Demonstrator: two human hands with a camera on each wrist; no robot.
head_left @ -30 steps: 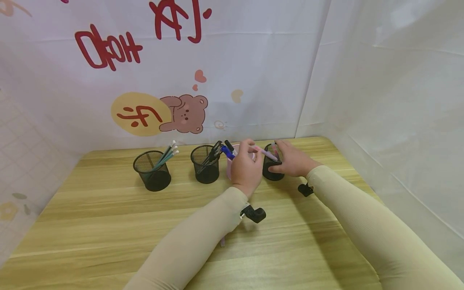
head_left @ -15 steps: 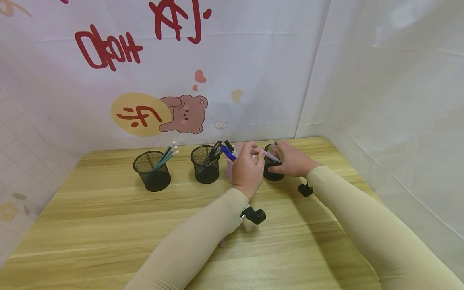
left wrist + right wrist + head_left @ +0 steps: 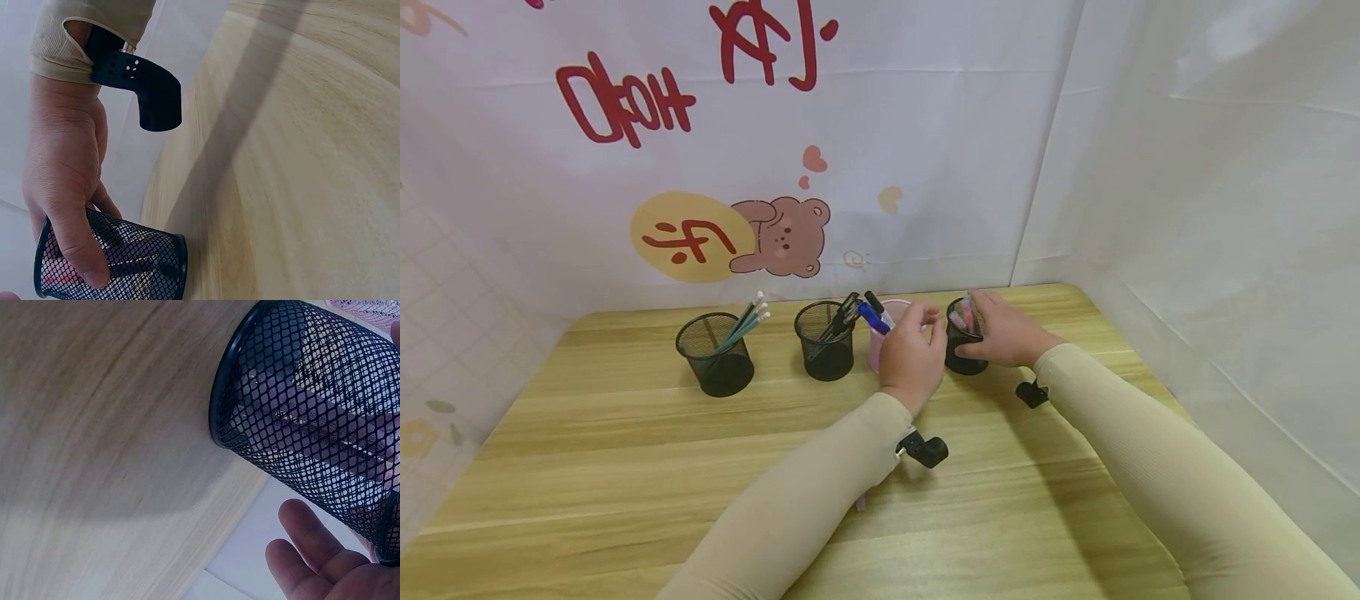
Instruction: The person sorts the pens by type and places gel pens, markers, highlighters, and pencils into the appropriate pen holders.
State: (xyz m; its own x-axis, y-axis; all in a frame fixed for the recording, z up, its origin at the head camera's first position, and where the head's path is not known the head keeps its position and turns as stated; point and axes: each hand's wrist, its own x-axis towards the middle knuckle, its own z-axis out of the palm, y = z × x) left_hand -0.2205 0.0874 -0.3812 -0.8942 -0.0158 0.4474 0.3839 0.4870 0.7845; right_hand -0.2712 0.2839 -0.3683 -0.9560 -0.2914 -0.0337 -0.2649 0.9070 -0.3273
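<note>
My right hand (image 3: pixel 1006 329) holds the rightmost black mesh pen cup (image 3: pixel 964 360), its thumb on the near side and fingers around the far right side. Inside that cup stand pale lilac and pink pens (image 3: pixel 967 315), also seen through the mesh in the right wrist view. My left hand (image 3: pixel 912 358) hovers just left of it, in front of a pink pen cup (image 3: pixel 875 353). The left fingers bend loosely, with a gap to the thumb and nothing between them. In the left wrist view the right thumb (image 3: pixel 78 247) lies along the mesh cup.
Further left stand a black mesh cup (image 3: pixel 829 362) with black pens and another black mesh cup (image 3: pixel 722 375) with pencils. A blue pen (image 3: pixel 872 317) leans in the pink cup. Under the left forearm a lilac stick-like end (image 3: pixel 861 502) shows on the wooden table (image 3: pixel 625 467).
The lilac pen that my left hand pinched has been let go and now stands in the rightmost black cup. My left fingers have parted slightly; my right hand has stayed on the cup.
</note>
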